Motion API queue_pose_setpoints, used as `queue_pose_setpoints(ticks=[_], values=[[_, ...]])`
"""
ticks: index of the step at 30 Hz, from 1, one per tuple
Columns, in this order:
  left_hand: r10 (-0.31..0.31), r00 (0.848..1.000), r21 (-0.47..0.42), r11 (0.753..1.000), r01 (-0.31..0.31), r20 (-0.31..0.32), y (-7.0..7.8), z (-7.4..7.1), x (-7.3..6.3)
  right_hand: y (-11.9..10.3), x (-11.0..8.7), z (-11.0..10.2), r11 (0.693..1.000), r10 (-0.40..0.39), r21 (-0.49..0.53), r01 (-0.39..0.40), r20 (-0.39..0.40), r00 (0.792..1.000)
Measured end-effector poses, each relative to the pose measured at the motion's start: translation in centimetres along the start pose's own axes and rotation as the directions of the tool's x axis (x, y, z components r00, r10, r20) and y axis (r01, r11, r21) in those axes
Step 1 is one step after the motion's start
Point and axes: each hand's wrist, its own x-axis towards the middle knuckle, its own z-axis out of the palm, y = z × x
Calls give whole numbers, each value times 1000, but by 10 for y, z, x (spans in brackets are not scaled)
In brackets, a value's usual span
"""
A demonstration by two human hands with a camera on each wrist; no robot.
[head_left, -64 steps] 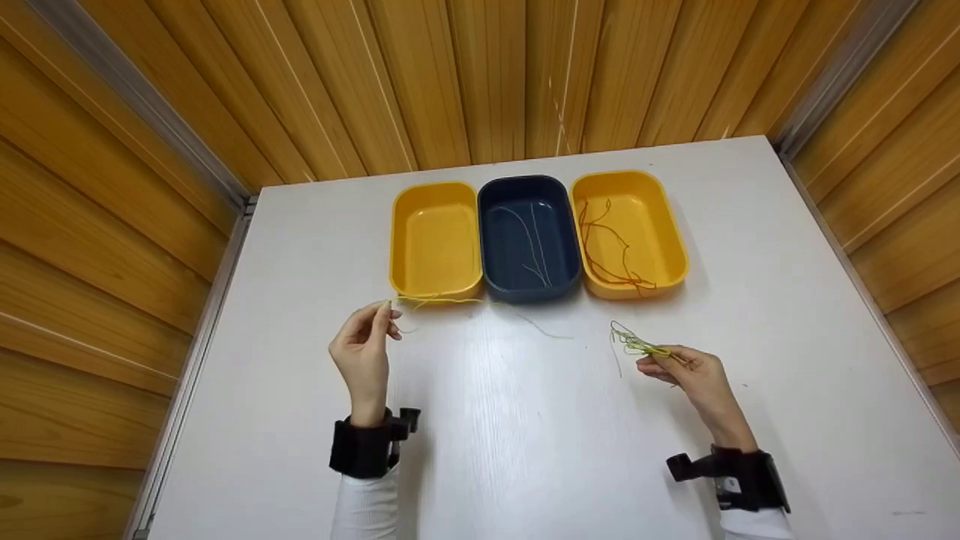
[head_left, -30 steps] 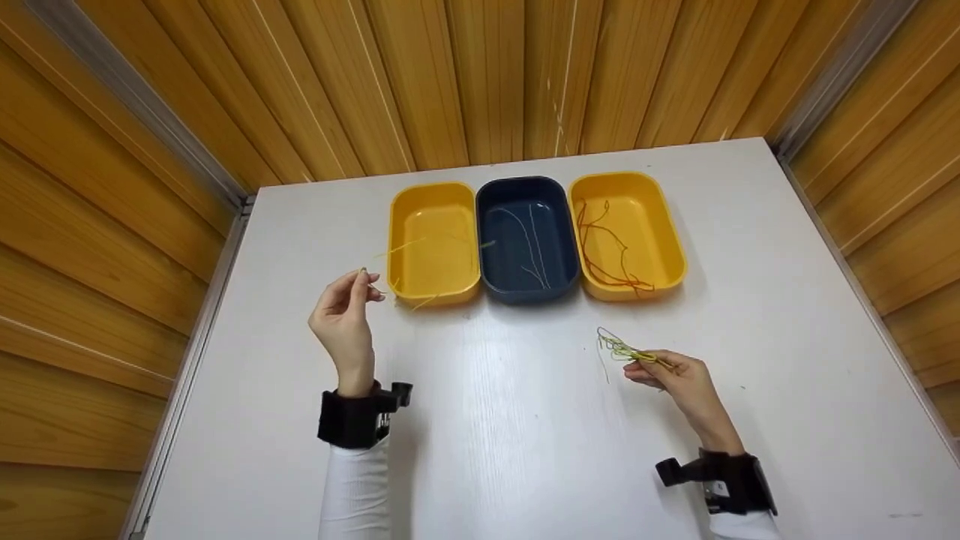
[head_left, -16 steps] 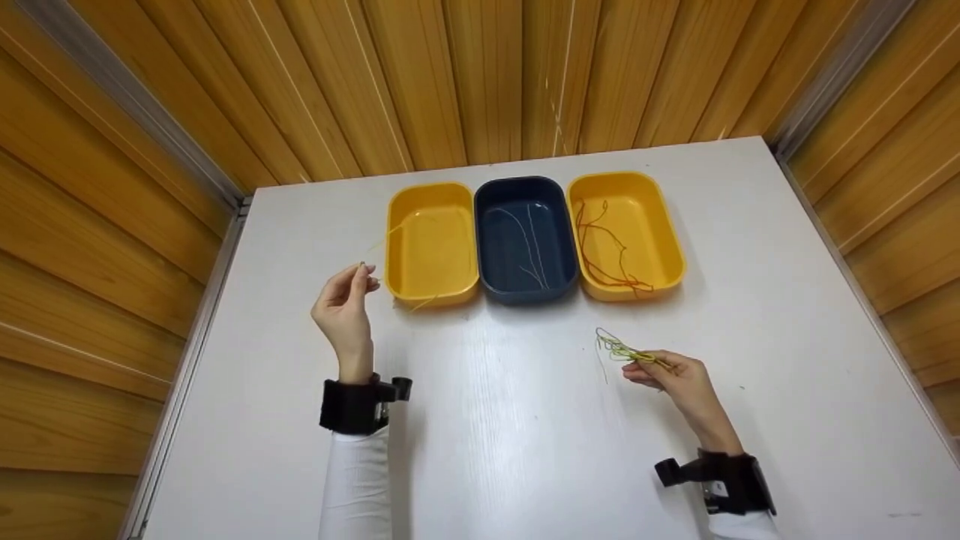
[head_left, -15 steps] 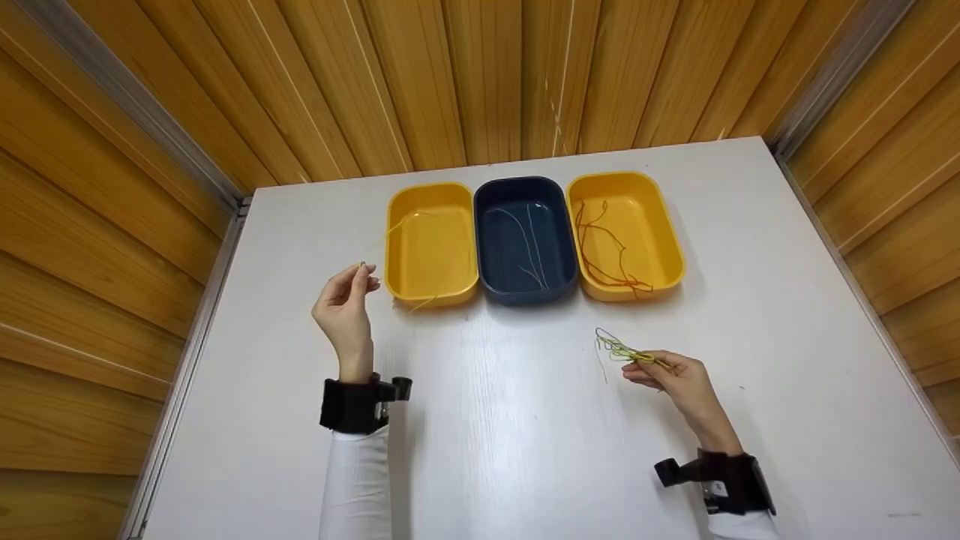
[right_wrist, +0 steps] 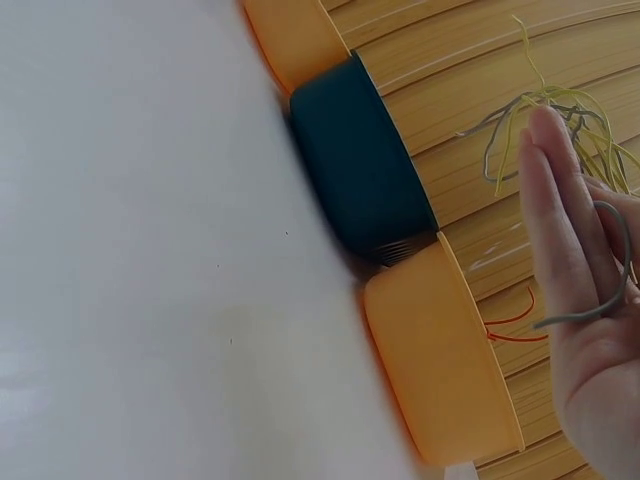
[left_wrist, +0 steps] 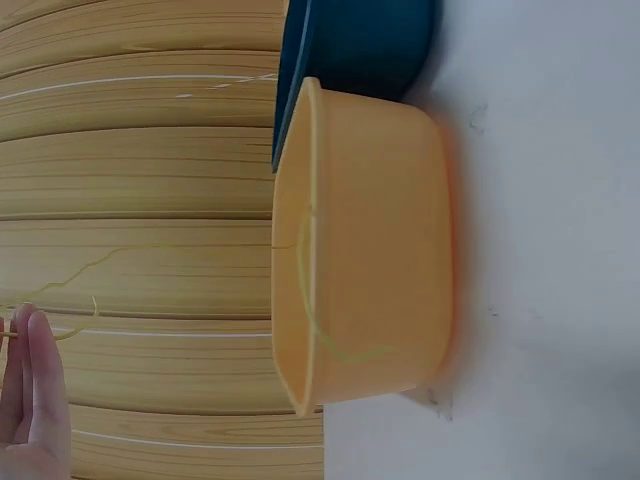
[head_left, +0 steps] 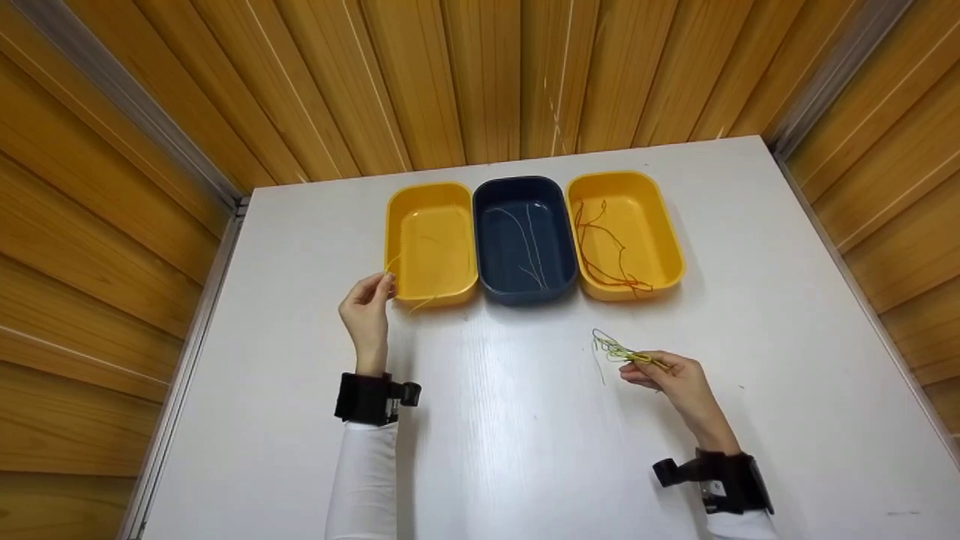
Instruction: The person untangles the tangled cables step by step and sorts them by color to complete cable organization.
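Observation:
In the head view my left hand (head_left: 367, 304) is at the left wall of the left yellow bin (head_left: 439, 296), pinching a thin yellow string (head_left: 393, 262) between thumb and fingertips. That string reaches over the bin, and a yellow end (left_wrist: 318, 325) droops over its front rim in the left wrist view. Out over the table to the right, my right hand (head_left: 679, 375) grips a tangled bundle of yellow and grey strings (head_left: 622, 350). In the right wrist view a grey string (right_wrist: 622, 270) loops past the fingers. How many strings each hand holds cannot be made out.
A dark blue bin (head_left: 517, 292) in the middle has thin pale strings (head_left: 534, 247) inside. The right yellow bin (head_left: 671, 262) contains orange-red strings (head_left: 619, 244). All three bins stand side by side on a white table (head_left: 495, 435), before a wood-panelled wall (head_left: 495, 82).
The yellow string was stretched in front of the bins and now lies over the left bin. My left hand moved up and left, then back right to the bin's side. The right hand shifted slightly left.

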Motion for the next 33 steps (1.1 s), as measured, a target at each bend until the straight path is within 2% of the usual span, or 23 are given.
queue_pose_setpoints(ticks=[3, 11, 16, 22, 27, 33], values=[[-8, 1000, 43, 999, 7, 17, -8, 1, -1, 1, 0, -1, 1000, -26, 12, 26, 29, 999], [-80, 995, 178, 982, 67, 65, -24, 1, -3, -2, 1, 1, 997, 54, -53, -54, -13, 998], [-123, 987, 277, 957, 90, 105, -30, 1, -5, 0, 1, 0, 999, 24, -24, -24, 4, 1000], [-164, 979, 336, 935, 114, 123, -34, 3, -4, 2, 1, 0, 1000, 3, -2, -2, 29, 1000], [-160, 979, 369, 924, 104, 126, -35, 7, -4, 2, 0, 0, 1000, 7, -6, -7, 34, 999], [-101, 982, 432, 902, 23, 158, -35, 12, -6, 2, 0, 0, 1000, 16, -20, -15, 35, 999]])
